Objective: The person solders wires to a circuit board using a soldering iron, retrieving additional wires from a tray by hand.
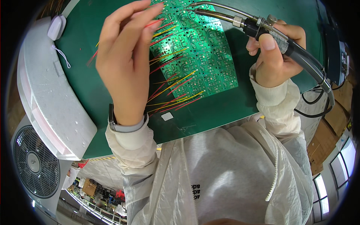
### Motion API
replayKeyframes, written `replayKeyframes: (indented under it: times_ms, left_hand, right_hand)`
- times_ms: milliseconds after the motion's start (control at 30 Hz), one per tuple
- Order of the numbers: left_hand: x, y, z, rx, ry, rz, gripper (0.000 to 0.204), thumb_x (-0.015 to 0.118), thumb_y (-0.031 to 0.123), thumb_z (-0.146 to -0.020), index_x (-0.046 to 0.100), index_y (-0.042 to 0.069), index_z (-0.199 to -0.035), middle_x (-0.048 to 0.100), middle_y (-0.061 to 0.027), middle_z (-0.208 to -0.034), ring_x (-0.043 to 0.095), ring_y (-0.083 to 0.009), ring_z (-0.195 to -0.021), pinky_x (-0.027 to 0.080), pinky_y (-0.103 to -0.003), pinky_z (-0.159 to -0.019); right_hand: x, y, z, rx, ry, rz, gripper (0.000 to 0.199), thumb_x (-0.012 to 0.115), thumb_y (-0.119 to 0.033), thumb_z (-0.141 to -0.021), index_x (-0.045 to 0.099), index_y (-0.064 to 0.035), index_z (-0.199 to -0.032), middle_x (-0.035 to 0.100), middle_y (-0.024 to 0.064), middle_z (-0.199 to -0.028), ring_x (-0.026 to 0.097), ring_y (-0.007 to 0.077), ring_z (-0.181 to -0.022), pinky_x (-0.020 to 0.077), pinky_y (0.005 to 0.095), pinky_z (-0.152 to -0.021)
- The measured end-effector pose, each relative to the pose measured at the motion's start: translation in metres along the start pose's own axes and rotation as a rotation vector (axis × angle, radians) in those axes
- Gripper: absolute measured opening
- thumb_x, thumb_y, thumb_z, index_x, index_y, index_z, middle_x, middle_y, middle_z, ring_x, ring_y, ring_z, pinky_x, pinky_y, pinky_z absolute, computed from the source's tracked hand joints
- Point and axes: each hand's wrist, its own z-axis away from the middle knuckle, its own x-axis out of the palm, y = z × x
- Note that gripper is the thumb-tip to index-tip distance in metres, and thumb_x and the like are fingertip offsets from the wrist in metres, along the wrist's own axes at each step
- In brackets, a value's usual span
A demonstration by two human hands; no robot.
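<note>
Well, everything in use rests on a smooth dark green tabletop (210, 117) spread beneath both hands. Low and outward from the left hand (125, 56) stands a pale fan (34, 163) with a round dark grille. Past the right hand (279, 56), on its outer side, brown cardboard (335, 110) lies near looping black cables (314, 102).

Left of the left hand runs a long white foam box (56, 78), pitted and bent by the lens, with pale pink along a recess; from where I stand, its contents can't be made out. A glossy oval gadget (57, 27) with a cord loop sits at its far end.

Between the hands lies the circuit-board panel (215, 62), a flat, shiny green grid full of traces and dots. Thin red and yellow wires (172, 85) stick out along its left side, some passing under the left hand. That hand's fingers are bent, tips close together, and a red wire (154, 23) crosses the thumb; I can't tell whether it is pinched. The right hand grips a soldering tool (240, 21), slim metal tubes on a grey hose, both tips over the panel's far part.
</note>
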Motion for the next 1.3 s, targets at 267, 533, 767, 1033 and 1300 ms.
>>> replayKeyframes:
  times_ms: [267,533,767,1033,1300]
  left_hand:
    - [-0.017,0.014,0.017,-0.279,-0.075,0.374,0.023,0.039,0.007,-0.087,0.042,-0.005,-0.107,0.059,-0.0104,-0.085,0.054,-0.0118,-0.07,0.041,-0.021,-0.067]
    - [-0.002,0.013,0.027,-0.159,-0.036,0.156,0.019,0.057,-0.005,-0.069,0.054,0.0,-0.087,0.053,-0.0074,-0.078,0.052,-0.0194,-0.071,0.042,-0.026,-0.064]
    - [-0.003,0.016,0.031,-0.115,-0.117,0.014,0.019,0.043,-0.002,-0.082,0.052,-0.001,-0.098,0.058,-0.0063,-0.079,0.056,-0.0161,-0.07,0.042,-0.023,-0.065]
    - [0.004,0.018,0.037,-0.353,0.115,0.404,0.009,0.051,-0.004,-0.076,0.053,-0.001,-0.084,0.059,-0.0052,-0.077,0.055,-0.0116,-0.067,0.042,-0.021,-0.058]
    - [0.006,0.01,0.03,-0.136,0.058,0.094,0.014,0.063,-0.004,-0.061,0.059,0.005,-0.072,0.05,-0.0047,-0.072,0.051,-0.0159,-0.061,0.041,-0.025,-0.051]
  right_hand:
    - [-0.008,-0.006,0.004,0.045,0.054,-0.007,0.023,0.057,-0.01,-0.071,0.041,0.0014,-0.084,0.048,0.0128,-0.055,0.045,0.0154,-0.041,0.0368,0.0228,-0.037]
    - [-0.012,-0.011,0.016,0.099,0.038,-0.089,0.025,0.063,-0.007,-0.071,0.043,0.0015,-0.083,0.054,0.0085,-0.062,0.051,0.0092,-0.049,0.0404,0.0187,-0.045]
    - [-0.012,-0.014,0.018,0.079,0.018,0.105,0.024,0.056,-0.014,-0.072,0.039,-0.0011,-0.083,0.047,0.0124,-0.053,0.043,0.0156,-0.04,0.0361,0.0238,-0.038]
    - [-0.014,-0.013,0.02,0.091,0.039,0.099,0.025,0.057,-0.015,-0.071,0.039,-0.0014,-0.082,0.046,0.0121,-0.053,0.043,0.0157,-0.04,0.0362,0.0233,-0.038]
    - [-0.019,-0.011,0.025,0.046,-0.025,-0.055,0.028,0.063,-0.008,-0.07,0.042,0.0024,-0.084,0.055,0.0111,-0.067,0.048,0.0089,-0.052,0.038,0.0177,-0.048]
